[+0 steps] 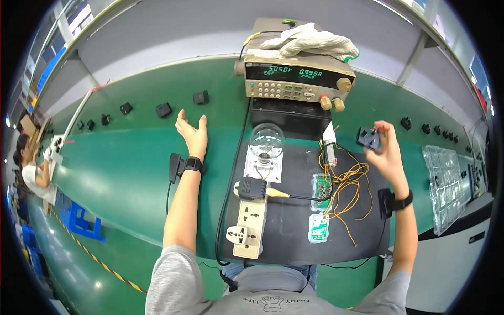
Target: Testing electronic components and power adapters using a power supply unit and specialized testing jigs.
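Note:
Between the thumb and fingers of my right hand (387, 149) is a black plug adapter (367, 138), its prongs showing, held above the right side of the bench. My left hand (192, 135) has its thumb and fingers apart and holds nothing. Just beyond its fingertips a black adapter (200, 97) lies on the green bench, with another adapter (164, 109) to its left. In the middle, a black adapter (252, 188) sits in the far end of a cream power strip (244, 212); a cable with a pale plug end runs from it to the right.
An electronic load meter (299, 79) with a lit display stands at the back, a white glove (310, 42) on top. A glass bulb (266, 140), yellow wires (349, 184) and green circuit boards (321, 191) lie centrally. A clear plastic tray (446, 184) is right. Another person (37, 170) works far left.

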`<state>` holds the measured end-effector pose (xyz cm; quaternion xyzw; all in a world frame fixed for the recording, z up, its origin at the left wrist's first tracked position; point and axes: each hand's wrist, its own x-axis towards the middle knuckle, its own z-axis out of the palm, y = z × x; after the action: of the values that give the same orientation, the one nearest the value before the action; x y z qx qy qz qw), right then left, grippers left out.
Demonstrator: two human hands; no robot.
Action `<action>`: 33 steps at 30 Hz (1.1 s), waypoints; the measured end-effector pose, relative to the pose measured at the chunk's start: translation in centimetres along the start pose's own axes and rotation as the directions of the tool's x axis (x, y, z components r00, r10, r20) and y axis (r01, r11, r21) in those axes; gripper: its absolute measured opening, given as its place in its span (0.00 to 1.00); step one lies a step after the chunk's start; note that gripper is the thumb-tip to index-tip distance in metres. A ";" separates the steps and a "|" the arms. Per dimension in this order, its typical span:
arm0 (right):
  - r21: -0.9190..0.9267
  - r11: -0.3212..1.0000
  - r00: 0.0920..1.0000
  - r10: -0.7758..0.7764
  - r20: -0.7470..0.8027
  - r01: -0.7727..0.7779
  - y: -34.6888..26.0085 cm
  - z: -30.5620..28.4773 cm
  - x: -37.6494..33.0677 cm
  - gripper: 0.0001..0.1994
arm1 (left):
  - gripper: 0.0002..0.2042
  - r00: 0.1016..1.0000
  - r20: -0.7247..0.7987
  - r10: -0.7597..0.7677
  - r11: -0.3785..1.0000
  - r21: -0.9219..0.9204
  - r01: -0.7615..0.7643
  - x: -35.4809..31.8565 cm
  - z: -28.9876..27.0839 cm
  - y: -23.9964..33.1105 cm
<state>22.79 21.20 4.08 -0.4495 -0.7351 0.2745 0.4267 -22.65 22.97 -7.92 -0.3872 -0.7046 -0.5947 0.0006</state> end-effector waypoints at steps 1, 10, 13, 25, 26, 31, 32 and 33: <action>0.079 0.997 0.999 0.014 0.050 -0.018 -2.0 0.7 -0.9 0.28 | 0.31 0.999 0.032 -0.033 0.997 -0.075 0.035 -0.3 -0.4 0.2; 0.177 0.937 0.738 -0.348 0.578 0.303 -13.2 8.9 -5.6 0.24 | 0.26 0.975 0.215 -0.058 0.900 -0.410 0.144 -2.3 -3.8 -0.3; 0.128 0.977 0.769 -0.212 0.604 0.169 -14.7 11.9 -6.6 0.24 | 0.25 0.980 0.199 -0.023 0.947 -0.311 0.086 -3.5 -4.8 0.3; -0.137 0.761 0.525 -0.294 0.799 0.635 -18.3 16.5 -8.0 0.23 | 0.22 0.920 0.348 -0.180 0.945 -0.199 0.260 -4.4 -6.2 2.5; -0.145 0.759 0.520 -0.281 0.807 0.635 -18.4 16.7 -8.1 0.23 | 0.21 0.921 0.355 -0.163 0.949 -0.200 0.245 -4.4 -6.3 2.7; -0.030 0.869 0.559 -0.291 0.776 0.494 -16.8 16.9 -7.5 0.23 | 0.11 0.784 0.616 0.073 0.838 -0.464 0.286 -4.5 -7.3 5.0; -0.039 0.867 0.569 -0.291 0.769 0.496 -15.8 16.3 -7.2 0.23 | 0.11 0.681 0.717 0.149 0.781 -0.508 0.364 -4.8 -7.6 5.5; -0.091 0.853 0.645 -0.313 0.698 0.513 -14.8 15.4 -6.9 0.23 | 0.12 0.600 0.758 0.255 0.773 -0.532 0.345 -5.2 -7.9 6.1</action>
<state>4.59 8.19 5.61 -0.1968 -0.9516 0.2018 0.1223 -19.30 13.50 -2.92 -0.5675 -0.3953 -0.5568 -0.4601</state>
